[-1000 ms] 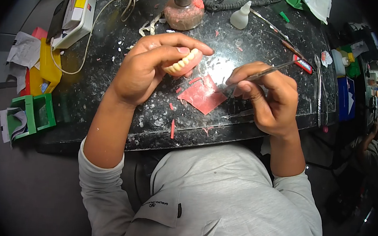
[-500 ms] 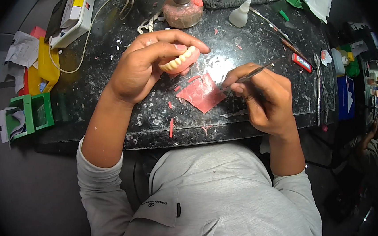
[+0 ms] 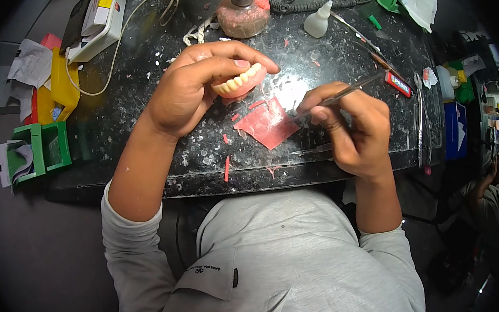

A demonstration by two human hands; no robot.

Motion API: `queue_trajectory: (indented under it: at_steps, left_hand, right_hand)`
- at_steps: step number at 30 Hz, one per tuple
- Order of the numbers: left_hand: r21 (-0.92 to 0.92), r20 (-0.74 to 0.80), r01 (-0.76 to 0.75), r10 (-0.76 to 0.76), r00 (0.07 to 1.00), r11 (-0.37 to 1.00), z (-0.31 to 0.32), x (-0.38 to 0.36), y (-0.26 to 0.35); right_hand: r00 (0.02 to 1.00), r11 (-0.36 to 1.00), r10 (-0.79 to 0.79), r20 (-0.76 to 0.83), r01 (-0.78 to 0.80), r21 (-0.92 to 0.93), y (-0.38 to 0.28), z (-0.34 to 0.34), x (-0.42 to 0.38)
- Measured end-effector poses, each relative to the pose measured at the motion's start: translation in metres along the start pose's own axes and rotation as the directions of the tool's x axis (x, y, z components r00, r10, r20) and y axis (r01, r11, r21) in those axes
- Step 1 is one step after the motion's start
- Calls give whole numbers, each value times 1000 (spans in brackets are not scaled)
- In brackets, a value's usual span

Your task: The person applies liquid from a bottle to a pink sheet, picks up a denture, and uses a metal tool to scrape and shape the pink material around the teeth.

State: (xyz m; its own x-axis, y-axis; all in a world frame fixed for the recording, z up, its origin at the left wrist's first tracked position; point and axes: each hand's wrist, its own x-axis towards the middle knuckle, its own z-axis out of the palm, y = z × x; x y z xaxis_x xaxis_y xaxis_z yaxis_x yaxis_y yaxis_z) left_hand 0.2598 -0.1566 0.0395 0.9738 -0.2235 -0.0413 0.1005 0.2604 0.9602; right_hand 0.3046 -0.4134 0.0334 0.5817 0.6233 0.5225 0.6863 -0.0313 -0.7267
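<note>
My left hand (image 3: pixel 193 87) is closed around a denture (image 3: pixel 240 85) with cream teeth set in a pink base, the tooth row facing up and toward me. Its index finger stretches out past the far end of the teeth. In my right hand (image 3: pixel 351 126) a thin dark metal carving tool (image 3: pixel 353 91) is gripped like a pen, one end pointing up to the right; the end near my fingertips is hard to make out. Between the hands a square pink wax sheet (image 3: pixel 268 124) lies on the black worktop, with thin wax strips (image 3: pixel 227 169) beside it.
A spirit lamp (image 3: pixel 243 15) with a metal cap stands behind my left hand. A white dropper bottle (image 3: pixel 317 20) is at the back. Long metal tools (image 3: pixel 419 119) and a red eraser-like block (image 3: pixel 397 84) lie to the right. A green holder (image 3: pixel 42 151) hangs at the left edge.
The denture has tilted slightly in my left hand, showing more of its pink front. My right hand has shifted a little right, and the tool's angle has changed slightly.
</note>
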Motion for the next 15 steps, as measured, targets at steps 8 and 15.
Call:
queue_trajectory:
  at_steps: [8, 15]
  left_hand:
    - [62, 40, 26, -29, 999, 998, -2, -1, 3]
    - [179, 36, 71, -79, 996, 981, -4, 0, -2]
  right_hand:
    - [923, 883, -187, -337, 309, 354, 8, 3, 1]
    - [938, 940, -241, -249, 290, 181, 3, 7, 1]
